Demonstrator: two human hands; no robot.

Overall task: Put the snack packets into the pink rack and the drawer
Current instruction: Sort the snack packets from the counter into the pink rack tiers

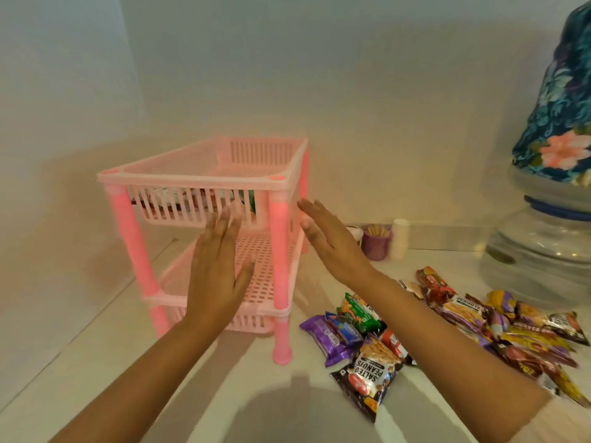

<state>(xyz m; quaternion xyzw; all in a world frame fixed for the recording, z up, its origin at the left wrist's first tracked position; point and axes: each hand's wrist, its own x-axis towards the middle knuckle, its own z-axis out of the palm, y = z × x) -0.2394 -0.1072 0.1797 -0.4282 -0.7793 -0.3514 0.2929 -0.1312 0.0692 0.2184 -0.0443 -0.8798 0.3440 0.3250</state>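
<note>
The snack packets [444, 340] lie in a pile on the white counter [128, 362], right of the pink rack [211, 231]. The left hand [217, 270] and right hand [329, 241] are up near the rack, fingers flat, holding nothing.

Snack packets [377, 334] lie right of rack [204, 225], seemingly apart.

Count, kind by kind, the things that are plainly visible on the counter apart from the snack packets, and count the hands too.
Pink rack: 1
Water jar with floral cover: 1
Purple cup of sticks: 1
Small white container: 1
Hands: 2, left hand and right hand, both with straight fingers
Total: 6
A white thing behind the cup is mostly hidden and is not counted.
</note>
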